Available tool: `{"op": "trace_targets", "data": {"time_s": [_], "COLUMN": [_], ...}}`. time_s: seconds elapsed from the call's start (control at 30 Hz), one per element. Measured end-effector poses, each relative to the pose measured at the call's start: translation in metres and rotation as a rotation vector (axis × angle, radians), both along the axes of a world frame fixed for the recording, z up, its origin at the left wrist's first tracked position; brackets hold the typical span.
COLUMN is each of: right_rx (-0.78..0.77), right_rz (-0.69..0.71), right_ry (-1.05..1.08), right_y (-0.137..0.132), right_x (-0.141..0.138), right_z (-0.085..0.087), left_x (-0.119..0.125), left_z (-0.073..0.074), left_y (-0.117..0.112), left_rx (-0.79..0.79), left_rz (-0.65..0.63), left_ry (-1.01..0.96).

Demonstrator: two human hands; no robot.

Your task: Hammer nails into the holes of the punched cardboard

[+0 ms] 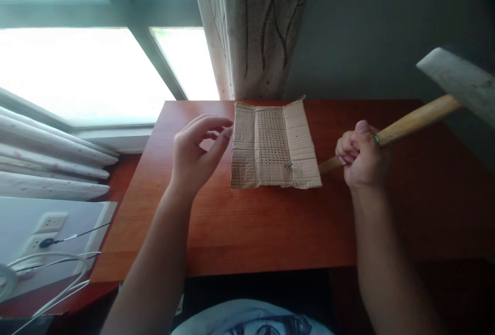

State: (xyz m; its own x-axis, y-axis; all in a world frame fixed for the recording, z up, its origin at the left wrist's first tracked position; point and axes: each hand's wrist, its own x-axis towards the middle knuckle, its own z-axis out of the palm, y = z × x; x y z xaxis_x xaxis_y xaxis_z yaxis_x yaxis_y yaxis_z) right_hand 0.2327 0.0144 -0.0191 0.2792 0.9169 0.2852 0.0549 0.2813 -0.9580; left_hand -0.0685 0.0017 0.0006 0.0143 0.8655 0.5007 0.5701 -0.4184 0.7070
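Observation:
My left hand (pixel 203 147) hovers at the left edge of a creased piece of cardboard (pixel 301 141). Its fingers are loosely bent, with a small gap between thumb and index finger, and nothing shows in it. Rows of small holes fill the cardboard's middle panel, and a small dark object (pixel 288 165) lies low on that panel. To the right, my right hand (pixel 361 152) is closed around the wooden handle of a tool with a heavy grey head (pixel 460 77). The head is raised at the upper right and partly out of frame. The handle's lower end reaches the cardboard's right edge.
The cardboard lies on a reddish-brown wooden table (pixel 270 237). Behind it hang a patterned curtain (pixel 266 31) and a dark wall. A bright window (pixel 77 67) fills the left. Low on the left are wall sockets (pixel 50 221) with a plug and loose white cables (pixel 73 286).

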Motion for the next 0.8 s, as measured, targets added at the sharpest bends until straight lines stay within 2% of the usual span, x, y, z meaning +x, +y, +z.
{"op": "trace_targets", "data": {"time_s": [0.07, 0.17, 0.33, 0.5, 0.8], "right_rx": [-0.006, -0.015, -0.011, 0.014, 0.037], "right_rz": [-0.003, -0.001, -0.016, -0.007, 0.018], "right_ry": [-0.009, -0.082, -0.152, -0.071, 0.028], "right_y": [0.001, 0.001, 0.001, -0.002, -0.003], "right_x": [0.000, -0.002, -0.004, -0.005, -0.004], "right_z": [0.000, -0.001, -0.003, -0.003, -0.002], "left_x": [-0.022, -0.049, -0.058, -0.051, -0.049], "left_z": [-0.009, -0.027, -0.043, -0.044, -0.044], "left_y": [-0.007, -0.021, -0.041, -0.043, -0.042], "left_rx": [-0.062, -0.234, -0.403, -0.394, -0.404], "left_rz": [0.142, 0.234, 0.309, 0.315, 0.336], "left_ry": [0.174, 0.518, 0.867, 0.993, 1.037]}}
